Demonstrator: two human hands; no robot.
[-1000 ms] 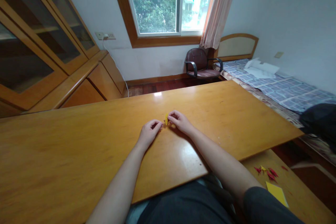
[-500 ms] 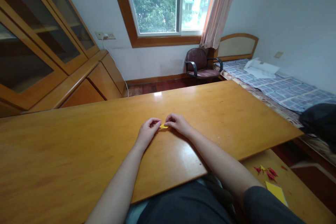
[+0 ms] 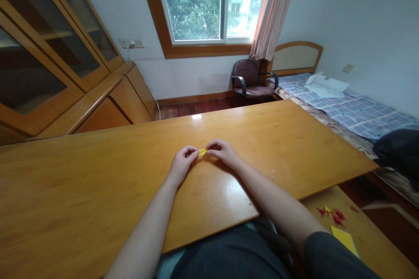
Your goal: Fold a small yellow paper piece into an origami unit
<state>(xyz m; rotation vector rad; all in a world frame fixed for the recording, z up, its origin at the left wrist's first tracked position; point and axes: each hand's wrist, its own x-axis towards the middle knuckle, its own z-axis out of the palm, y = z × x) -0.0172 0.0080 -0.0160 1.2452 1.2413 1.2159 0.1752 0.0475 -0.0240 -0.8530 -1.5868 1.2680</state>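
Observation:
A small folded piece of yellow paper [image 3: 202,152] sits between my two hands over the middle of a wooden table [image 3: 98,183]. My left hand [image 3: 181,163] pinches its left end with curled fingers. My right hand [image 3: 222,152] pinches its right end, fingers closed. Both hands hover just above or rest on the tabletop; most of the paper is hidden by my fingertips.
A lower wooden surface at the bottom right holds a yellow paper sheet [image 3: 343,237] and several small red and yellow folded pieces [image 3: 332,216]. Beyond the table stand a maroon office chair [image 3: 250,80], a bed [image 3: 353,111] on the right and wooden cabinets [image 3: 59,74] on the left.
The yellow paper stood upright between my fingers a second ago; it now lies flatter and is pinched at both ends. My hands have shifted slightly.

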